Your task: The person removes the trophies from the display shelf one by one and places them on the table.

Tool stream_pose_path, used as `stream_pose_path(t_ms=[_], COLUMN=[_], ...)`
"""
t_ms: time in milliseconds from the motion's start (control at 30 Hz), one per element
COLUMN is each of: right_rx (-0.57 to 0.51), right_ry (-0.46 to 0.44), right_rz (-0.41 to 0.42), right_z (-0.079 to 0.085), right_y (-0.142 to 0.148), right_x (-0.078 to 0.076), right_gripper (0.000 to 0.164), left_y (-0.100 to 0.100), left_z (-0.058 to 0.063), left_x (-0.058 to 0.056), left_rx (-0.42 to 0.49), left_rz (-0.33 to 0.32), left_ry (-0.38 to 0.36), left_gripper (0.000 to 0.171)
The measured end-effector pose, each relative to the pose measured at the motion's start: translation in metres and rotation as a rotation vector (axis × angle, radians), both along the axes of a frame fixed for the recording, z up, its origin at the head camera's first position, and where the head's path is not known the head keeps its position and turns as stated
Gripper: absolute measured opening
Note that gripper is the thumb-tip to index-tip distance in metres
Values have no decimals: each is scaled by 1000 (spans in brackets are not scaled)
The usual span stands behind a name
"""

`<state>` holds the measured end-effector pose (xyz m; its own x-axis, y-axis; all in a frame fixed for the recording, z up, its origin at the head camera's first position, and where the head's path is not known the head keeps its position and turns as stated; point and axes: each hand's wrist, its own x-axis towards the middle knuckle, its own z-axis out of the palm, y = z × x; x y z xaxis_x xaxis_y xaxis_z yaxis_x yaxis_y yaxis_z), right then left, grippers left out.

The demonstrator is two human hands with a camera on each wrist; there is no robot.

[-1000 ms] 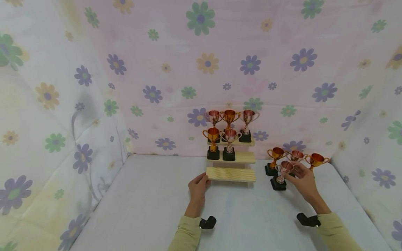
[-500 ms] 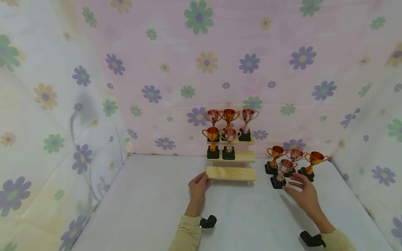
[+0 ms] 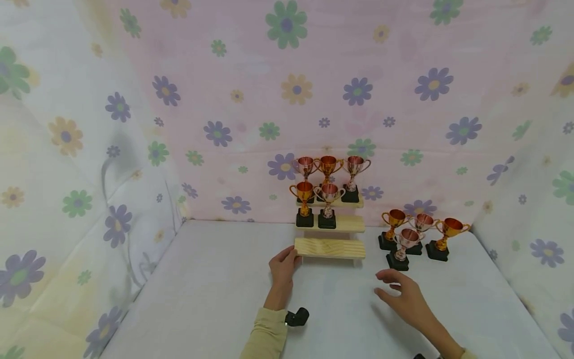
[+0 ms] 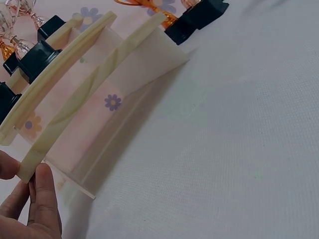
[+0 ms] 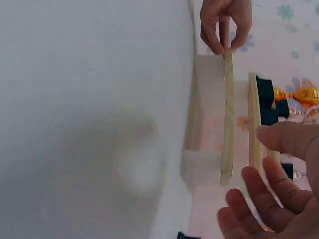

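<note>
My left hand (image 3: 282,269) pinches the left end of the lowest wooden step (image 3: 329,248) of a three-step display stand; the left wrist view shows thumb and fingers on either side of the board (image 4: 75,102). My right hand (image 3: 405,301) hovers over the table with fingers loosely bent and apart, holding nothing. Nearest to it stands a rose-coloured trophy cup (image 3: 407,239) on a black base. On the middle step (image 3: 352,224) are a gold trophy (image 3: 304,192) and a rose trophy (image 3: 329,193). Three trophies, a gold one (image 3: 329,165) among them, stand on the top step.
Behind the front rose trophy stand a gold trophy (image 3: 395,219), another rose trophy (image 3: 422,222) and a gold trophy (image 3: 450,229) at the right. Flower-patterned cloth (image 3: 251,89) hangs behind and at both sides of the white table (image 3: 215,294).
My right hand has let go of the front rose trophy, which stays among the right-hand group, and has moved back and left. The left hand has kept its place.
</note>
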<state>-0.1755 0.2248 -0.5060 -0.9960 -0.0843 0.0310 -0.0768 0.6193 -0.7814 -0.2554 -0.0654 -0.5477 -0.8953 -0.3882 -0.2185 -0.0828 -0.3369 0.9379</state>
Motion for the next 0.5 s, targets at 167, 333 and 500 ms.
stream_pose_path(t_ms=[167,333,500], right_rx=[-48,-142,-268], right_ry=[129,190,212], right_rz=[40,37,46], right_z=[4,11,20], right_y=[-22,-41,-56], right_x=[-10,-26,-46], right_gripper=[39,50,57], left_y=[0,0,-1], left_z=[2,4,5], left_x=[2,3,3], left_rx=[9,10,13], left_rz=[2,-4,-18], left_ry=[12,7,-18], left_gripper=[26,27,27])
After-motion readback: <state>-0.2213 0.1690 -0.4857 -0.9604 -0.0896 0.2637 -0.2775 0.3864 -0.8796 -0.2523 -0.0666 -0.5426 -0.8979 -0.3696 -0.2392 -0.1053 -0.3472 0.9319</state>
